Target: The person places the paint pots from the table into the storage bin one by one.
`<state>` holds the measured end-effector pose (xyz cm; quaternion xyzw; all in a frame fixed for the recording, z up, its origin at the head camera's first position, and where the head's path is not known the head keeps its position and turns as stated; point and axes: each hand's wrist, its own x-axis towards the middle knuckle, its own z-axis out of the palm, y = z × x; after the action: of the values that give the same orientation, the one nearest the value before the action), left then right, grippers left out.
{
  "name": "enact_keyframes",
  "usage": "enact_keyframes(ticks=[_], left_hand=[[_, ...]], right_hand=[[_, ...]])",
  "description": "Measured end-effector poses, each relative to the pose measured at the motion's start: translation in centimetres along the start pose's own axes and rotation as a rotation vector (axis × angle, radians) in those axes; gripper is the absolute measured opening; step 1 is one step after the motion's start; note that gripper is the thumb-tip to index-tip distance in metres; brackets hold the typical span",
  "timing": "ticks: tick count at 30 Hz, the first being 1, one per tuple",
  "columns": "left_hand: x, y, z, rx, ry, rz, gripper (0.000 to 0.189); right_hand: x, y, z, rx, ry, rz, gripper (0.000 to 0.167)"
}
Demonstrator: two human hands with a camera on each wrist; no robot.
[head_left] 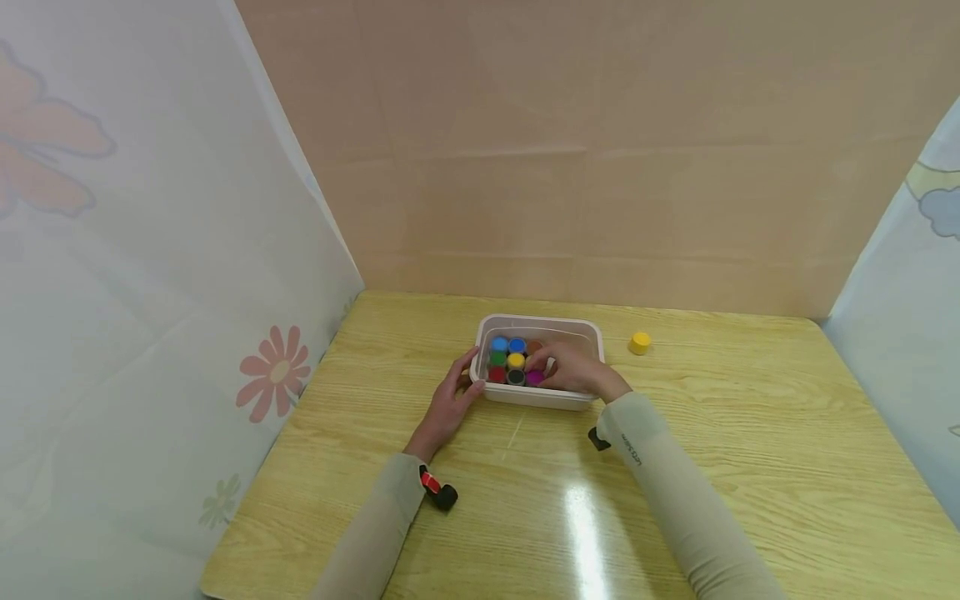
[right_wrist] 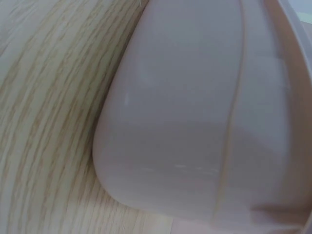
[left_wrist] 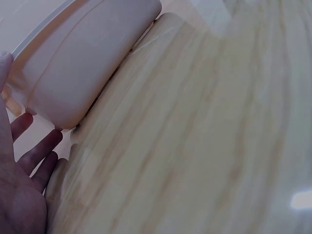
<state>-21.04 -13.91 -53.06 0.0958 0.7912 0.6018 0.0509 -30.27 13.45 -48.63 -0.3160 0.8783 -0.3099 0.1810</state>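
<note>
A white plastic bin [head_left: 532, 399] on the table holds several small paint pots in rows, among them a yellow pot [head_left: 516, 361], a black pot [head_left: 516, 377], a red pot [head_left: 497, 375] and a green pot [head_left: 498, 358]. My right hand [head_left: 568, 368] reaches inside, thumb and index finger pinching about a purple pot [head_left: 535, 378] in the front row. That hand partly covers a brown pot [head_left: 534, 346] behind it. At the bin's left end, my left hand [head_left: 450, 404] touches the outer wall with spread, fairly straight fingers; the thumb rests by the front corner.
A yellow paint pot [head_left: 640, 342] stands alone on the wooden table [head_left: 750, 433], right of the bin. A brown paper wall [head_left: 585, 167] rises behind the table. Flower-printed white sheeting [head_left: 150, 292] hangs along the left side.
</note>
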Motion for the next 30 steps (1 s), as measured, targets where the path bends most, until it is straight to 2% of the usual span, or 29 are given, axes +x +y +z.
enact_keyframes(ticks=[2,5,9,13,20,22,28,30], left_hand=[[0.0,0.3,-0.1,0.000,-0.020,-0.025,0.062],[0.4,-0.9,0.0,0.003,-0.007,-0.036,0.063],[0.6,-1.9,0.2,0.008,0.023,-0.010,0.061],[0.4,-1.9,0.3,0.005,0.040,0.024,0.059],[0.3,-2.1,0.3,0.010,0.053,0.056,0.057],[0.4,-2.2,0.3,0.014,0.054,0.057,0.057],[0.3,-2.1,0.2,0.003,0.047,0.036,0.058],[0.3,-2.0,0.1,0.001,0.039,0.028,0.059]], right_hand=[[0.0,-0.1,0.0,-0.005,0.000,0.003,0.027],[0.0,-0.2,-0.1,-0.006,0.001,0.003,0.026],[-0.1,-0.3,-0.2,-0.008,0.000,0.010,0.026],[-0.2,-0.6,-0.3,-0.013,0.001,0.032,0.025],[-0.8,-1.0,-0.8,0.053,0.000,0.040,0.025],[-1.1,-1.0,-1.2,0.080,0.009,0.039,0.027],[-2.0,-0.6,-2.9,0.108,0.071,-0.042,0.034],[-2.3,-0.3,-3.5,0.102,0.103,-0.024,0.036]])
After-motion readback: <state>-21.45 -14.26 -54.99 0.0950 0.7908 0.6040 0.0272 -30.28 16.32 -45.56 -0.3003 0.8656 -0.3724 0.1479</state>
